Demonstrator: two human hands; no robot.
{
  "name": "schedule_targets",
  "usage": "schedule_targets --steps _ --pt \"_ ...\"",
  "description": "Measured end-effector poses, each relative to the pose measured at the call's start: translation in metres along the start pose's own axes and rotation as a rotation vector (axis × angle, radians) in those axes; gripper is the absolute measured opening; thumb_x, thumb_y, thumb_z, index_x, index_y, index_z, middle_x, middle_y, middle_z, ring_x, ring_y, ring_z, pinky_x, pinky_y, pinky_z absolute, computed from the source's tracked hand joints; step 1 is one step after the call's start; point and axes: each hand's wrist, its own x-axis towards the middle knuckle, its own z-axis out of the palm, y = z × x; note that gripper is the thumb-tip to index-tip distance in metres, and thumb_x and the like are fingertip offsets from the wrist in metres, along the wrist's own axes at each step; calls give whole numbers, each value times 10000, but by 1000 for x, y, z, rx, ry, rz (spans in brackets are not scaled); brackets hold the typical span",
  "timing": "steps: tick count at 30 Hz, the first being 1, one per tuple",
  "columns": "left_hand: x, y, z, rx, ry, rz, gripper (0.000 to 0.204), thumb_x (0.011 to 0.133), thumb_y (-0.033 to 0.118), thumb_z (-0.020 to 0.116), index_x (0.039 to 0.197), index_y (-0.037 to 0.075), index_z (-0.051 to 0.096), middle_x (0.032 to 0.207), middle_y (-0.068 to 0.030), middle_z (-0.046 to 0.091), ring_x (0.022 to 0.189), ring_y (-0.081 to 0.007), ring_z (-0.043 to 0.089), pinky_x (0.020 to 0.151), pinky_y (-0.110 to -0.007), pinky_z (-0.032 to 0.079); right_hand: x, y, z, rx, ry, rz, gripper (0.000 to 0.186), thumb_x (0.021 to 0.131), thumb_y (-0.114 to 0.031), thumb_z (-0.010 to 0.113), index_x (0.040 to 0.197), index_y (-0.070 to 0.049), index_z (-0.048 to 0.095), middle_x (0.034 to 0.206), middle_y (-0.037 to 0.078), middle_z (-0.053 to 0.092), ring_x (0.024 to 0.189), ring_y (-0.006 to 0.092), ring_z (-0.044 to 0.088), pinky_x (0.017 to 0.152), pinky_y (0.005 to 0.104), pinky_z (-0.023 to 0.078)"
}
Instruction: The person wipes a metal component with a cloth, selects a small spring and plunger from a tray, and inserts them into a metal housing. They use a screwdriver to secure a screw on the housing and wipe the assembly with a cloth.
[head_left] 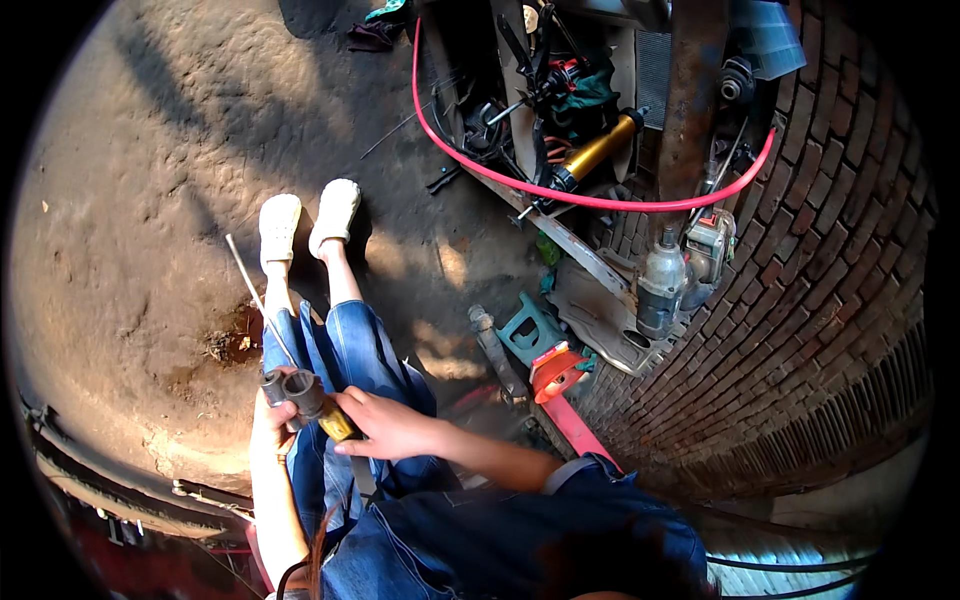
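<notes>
Above my lap, my left hand [271, 422] is closed around a dark metal cylinder [273, 383] that looks like a socket. From beside it a long thin metal rod [259, 300] slants up and away toward my feet. My right hand [385, 424] grips a second piece, a dark hollow cylinder [303, 388] with its open end facing up and a yellow part [339, 425] toward my palm. Both pieces are side by side, and I cannot tell whether they touch. My fingers cover part of each.
At the right, a grey impact wrench [661, 285] stands by a brick surface [800, 270]. A pink-red hose [560, 193] arcs over a cluttered rack with a gold cylinder [600, 150]. Nearer are a teal plastic stool [528, 330], an orange-red object [558, 373] and a metal bar [497, 350].
</notes>
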Motion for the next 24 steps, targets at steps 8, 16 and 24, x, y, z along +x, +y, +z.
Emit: schedule_targets --steps 8,16,24 --pt "-15 3 -3 -289 61 124 595 709 291 777 1173 83 468 1071 -167 561 984 -329 587 888 -447 495 91 -11 -254 647 934 -423 290 945 -195 489 1145 10 526 1065 109 590 1009 184 575 902 303 449" --pt "-18 -22 -1 -218 79 164 572 711 254 769 1131 37 446 1048 -189 564 983 -354 585 897 -473 482 224 -15 -464 1615 1015 -352 448 917 -368 513 1107 35 466 1131 168 530 1102 271 532 1004 376 406" --pt "-10 -22 10 -239 132 125 576 701 238 763 1135 26 451 1047 -188 564 965 -347 590 879 -457 491 232 8 -510 1827 636 -944 319 870 -326 563 888 -10 530 883 117 581 832 253 552 815 368 474"
